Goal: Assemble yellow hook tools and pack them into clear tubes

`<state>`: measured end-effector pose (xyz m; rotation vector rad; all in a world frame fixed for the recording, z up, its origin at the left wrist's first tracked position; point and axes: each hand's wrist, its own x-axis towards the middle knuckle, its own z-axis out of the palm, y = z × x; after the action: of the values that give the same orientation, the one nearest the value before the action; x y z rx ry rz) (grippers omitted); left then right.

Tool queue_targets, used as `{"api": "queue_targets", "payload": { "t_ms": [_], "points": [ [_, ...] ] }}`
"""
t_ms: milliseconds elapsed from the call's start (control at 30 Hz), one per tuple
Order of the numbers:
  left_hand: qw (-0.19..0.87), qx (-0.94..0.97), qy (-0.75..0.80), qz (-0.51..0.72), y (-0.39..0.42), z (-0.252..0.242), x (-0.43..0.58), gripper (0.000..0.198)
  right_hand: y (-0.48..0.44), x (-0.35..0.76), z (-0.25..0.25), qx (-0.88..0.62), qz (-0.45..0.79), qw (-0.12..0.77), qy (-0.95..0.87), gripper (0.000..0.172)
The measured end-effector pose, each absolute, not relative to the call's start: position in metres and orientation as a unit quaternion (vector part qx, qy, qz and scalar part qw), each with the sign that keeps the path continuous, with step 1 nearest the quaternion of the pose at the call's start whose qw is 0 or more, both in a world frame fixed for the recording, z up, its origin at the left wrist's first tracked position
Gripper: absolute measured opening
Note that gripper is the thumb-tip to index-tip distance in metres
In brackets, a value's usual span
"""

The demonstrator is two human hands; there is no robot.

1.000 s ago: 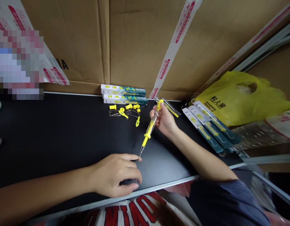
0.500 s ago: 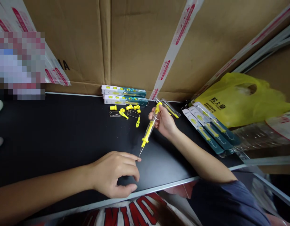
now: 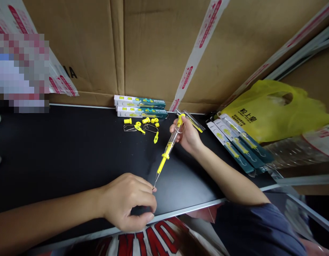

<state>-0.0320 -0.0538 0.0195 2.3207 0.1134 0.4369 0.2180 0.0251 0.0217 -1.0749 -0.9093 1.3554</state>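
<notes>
A: Where does the gauge (image 3: 166,155) lie?

B: Over the tabletop (image 3: 81,153), between the hands, its long axis running from one o'clock down to seven.

A: And which hand is nearer?

B: Both are on it or at it. The right hand (image 3: 189,137) is clamped on the upper end, so from that grip the tube (image 3: 174,136) and rod (image 3: 161,165) point off towards seven o'clock. The left hand (image 3: 129,202) waits at the lower end, thumb and fingers apart, one fingertip at the hook (image 3: 155,181).

A: What can't you make out?

B: Whether the hook's bend goes around that fingertip or only rests against it. The right fingers are partly behind the gauge, and any markings on the tube are too small to read. The packet (image 3: 196,123), at one o'clock from the right hand, is partly covered by it.
</notes>
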Motion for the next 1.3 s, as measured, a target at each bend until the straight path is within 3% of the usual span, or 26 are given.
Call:
{"api": "queue_targets", "payload": {
  "t_ms": [167,267,367,467,567,667,733,833,933,1000,1167,1300],
  "points": [
    [0.367,0.9,0.11,0.208,-0.051,0.021,-0.033,0.016,0.026,0.22,0.023,-0.457,0.585,0.56,-0.368,0.033],
    [0.351,0.859,0.279,0.245,-0.045,0.019,-0.034,0.015,0.015,0.21,0.023,-0.426,0.618,0.531,-0.393,0.031],
    [0.349,0.804,0.414,0.245,-0.038,0.016,-0.033,0.03,-0.001,0.198,0.022,-0.394,0.625,0.523,-0.424,0.03],
    [0.356,0.801,0.424,0.228,-0.034,0.011,-0.032,0.042,-0.013,0.19,0.021,-0.371,0.637,0.498,-0.456,0.03],
    [0.376,0.809,0.397,0.216,-0.031,0.007,-0.032,0.033,-0.016,0.186,0.02,-0.359,0.657,0.455,-0.482,0.032],
    [0.374,0.804,0.401,0.231,-0.028,0.005,-0.033,0.027,-0.005,0.199,0.029,-0.381,0.636,0.427,-0.517,0.048],
    [0.358,0.804,0.403,0.252,-0.024,0.005,-0.034,0.027,0.006,0.222,0.041,-0.452,0.528,0.437,-0.571,0.05],
    [0.343,0.804,0.401,0.273,-0.019,0.006,-0.036,0.027,0.021,0.28,0.062,-0.621,0.133,0.44,-0.635,0.033],
    [0.344,0.803,0.399,0.278,-0.016,0.006,-0.037,0.027,0.025,0.347,0.073,-0.752,-0.161,0.328,-0.548,0.017],
    [0.348,0.803,0.396,0.277,-0.016,0.005,-0.037,0.027,0.025,0.387,0.071,-0.815,-0.19,0.28,-0.47,0.019],
    [0.35,0.807,0.387,0.276,-0.015,0.006,-0.038,0.026,0.029,0.444,0.047,-0.86,-0.099,0.265,-0.425,0.05],
    [0.352,0.809,0.382,0.275,-0.015,0.006,-0.039,0.026,0.033,0.449,0.042,-0.868,-0.092,0.243,-0.423,0.052]
  ]
}}
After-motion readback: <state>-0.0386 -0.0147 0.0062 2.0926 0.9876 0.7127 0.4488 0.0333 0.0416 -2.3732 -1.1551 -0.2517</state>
